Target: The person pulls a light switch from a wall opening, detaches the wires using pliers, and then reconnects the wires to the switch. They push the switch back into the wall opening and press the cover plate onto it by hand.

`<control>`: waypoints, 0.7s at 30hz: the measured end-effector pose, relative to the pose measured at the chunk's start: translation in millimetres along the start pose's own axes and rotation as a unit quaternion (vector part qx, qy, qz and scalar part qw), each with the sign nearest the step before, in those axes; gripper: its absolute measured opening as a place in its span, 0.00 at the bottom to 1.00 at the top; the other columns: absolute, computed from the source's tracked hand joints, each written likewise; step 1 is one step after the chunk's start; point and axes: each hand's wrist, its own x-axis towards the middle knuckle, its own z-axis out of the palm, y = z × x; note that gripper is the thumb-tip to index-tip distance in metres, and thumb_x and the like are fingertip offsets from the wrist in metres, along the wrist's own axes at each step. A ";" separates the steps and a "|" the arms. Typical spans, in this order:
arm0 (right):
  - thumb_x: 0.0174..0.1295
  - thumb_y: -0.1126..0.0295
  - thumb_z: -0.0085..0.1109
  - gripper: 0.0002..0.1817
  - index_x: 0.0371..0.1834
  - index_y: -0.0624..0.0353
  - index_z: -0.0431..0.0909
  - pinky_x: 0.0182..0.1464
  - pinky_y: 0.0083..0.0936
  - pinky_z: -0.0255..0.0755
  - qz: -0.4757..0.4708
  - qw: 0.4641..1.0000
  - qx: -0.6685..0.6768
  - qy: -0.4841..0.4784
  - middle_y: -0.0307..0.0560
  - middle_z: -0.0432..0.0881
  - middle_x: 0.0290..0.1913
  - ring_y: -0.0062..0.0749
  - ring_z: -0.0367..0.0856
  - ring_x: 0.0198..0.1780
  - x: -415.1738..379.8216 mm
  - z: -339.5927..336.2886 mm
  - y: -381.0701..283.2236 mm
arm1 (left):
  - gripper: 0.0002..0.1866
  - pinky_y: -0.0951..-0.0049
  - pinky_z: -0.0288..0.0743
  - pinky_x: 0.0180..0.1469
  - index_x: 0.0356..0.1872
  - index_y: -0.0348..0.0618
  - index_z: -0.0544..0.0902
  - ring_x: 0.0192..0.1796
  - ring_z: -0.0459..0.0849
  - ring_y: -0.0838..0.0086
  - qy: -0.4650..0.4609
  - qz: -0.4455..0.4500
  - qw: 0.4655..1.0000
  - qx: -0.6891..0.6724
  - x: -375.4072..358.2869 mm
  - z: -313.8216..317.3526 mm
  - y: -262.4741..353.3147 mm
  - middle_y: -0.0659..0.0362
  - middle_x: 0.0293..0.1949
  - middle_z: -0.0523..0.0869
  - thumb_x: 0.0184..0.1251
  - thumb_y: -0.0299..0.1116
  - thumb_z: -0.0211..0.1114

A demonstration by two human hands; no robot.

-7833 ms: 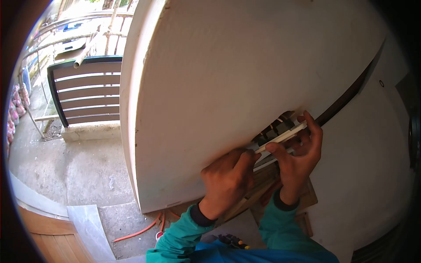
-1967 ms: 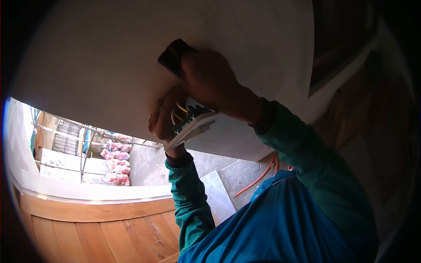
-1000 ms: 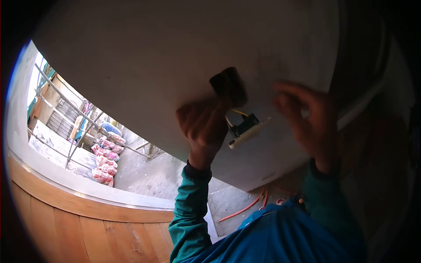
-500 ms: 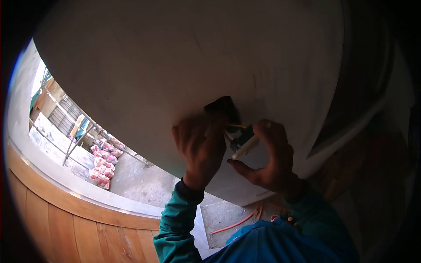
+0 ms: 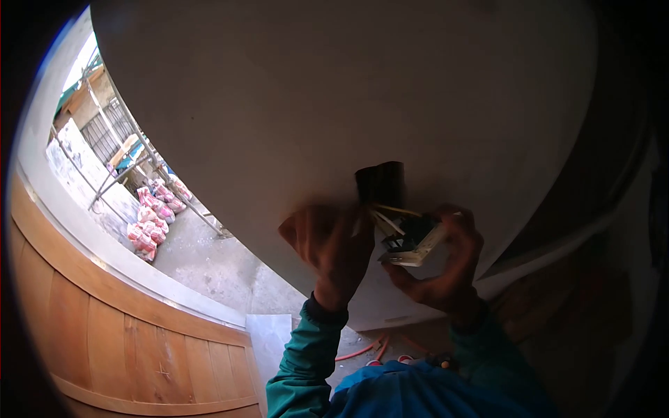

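Observation:
My right hand (image 5: 449, 261) grips an electrical wall plate (image 5: 411, 258) by its edges, thumb below and fingers above. The plate is white, tilted, with its dark back and terminals turned toward the wall opening. A yellow wire (image 5: 396, 210) and paler ones run from the plate's back toward a dark rectangular wall opening (image 5: 380, 182). My left hand (image 5: 331, 247) is closed just below and left of this opening, its fingertips at the wires. The exact grip of those fingertips is partly hidden in shadow.
A pale wall (image 5: 313, 104) fills the view ahead. At left are a wooden panel (image 5: 139, 348), scaffold poles (image 5: 111, 184) and several red-and-white sacks (image 5: 150, 219) outside. An orange hose (image 5: 359, 352) lies on the floor near my feet.
My view has shifted, so hands and opening appear lower and further right. The wall plate has tilted, showing more of its back and the wires. Both hands stay at the wires and plate.

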 end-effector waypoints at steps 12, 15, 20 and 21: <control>0.41 0.67 0.82 0.46 0.63 0.60 0.63 0.48 0.37 0.76 0.014 0.999 0.016 -0.040 0.58 0.72 0.53 0.48 0.77 0.51 19.7 -14.4 -1.0 | 0.11 0.60 0.60 0.48 0.29 0.46 0.82 0.35 0.78 0.65 0.014 0.014 0.999 -0.026 -4.1 12.1 4.7 0.57 0.32 0.80 0.40 0.26 0.72; 0.41 0.68 0.82 0.46 0.64 0.61 0.62 0.49 0.36 0.76 -0.008 0.999 -0.031 -0.040 0.58 0.72 0.53 0.49 0.78 0.52 19.5 -12.9 -4.8 | 0.11 0.62 0.64 0.51 0.26 0.48 0.82 0.39 0.81 0.67 0.020 0.003 1.000 -0.004 -1.6 13.9 7.5 0.60 0.32 0.84 0.40 0.28 0.76; 0.40 0.69 0.83 0.47 0.64 0.61 0.62 0.51 0.37 0.77 0.031 0.998 -0.047 -0.035 0.57 0.71 0.54 0.48 0.78 0.53 23.9 -11.8 -12.1 | 0.12 0.62 0.64 0.50 0.27 0.46 0.82 0.39 0.82 0.65 0.012 0.008 1.000 -0.003 1.3 12.3 10.9 0.58 0.32 0.84 0.41 0.29 0.77; 0.40 0.69 0.83 0.47 0.64 0.61 0.62 0.52 0.37 0.78 0.036 0.998 -0.038 -0.031 0.57 0.71 0.54 0.47 0.78 0.53 23.8 -12.5 -12.2 | 0.12 0.62 0.64 0.50 0.27 0.46 0.82 0.39 0.82 0.65 0.010 0.006 1.000 -0.002 0.6 9.4 11.6 0.58 0.32 0.84 0.41 0.29 0.77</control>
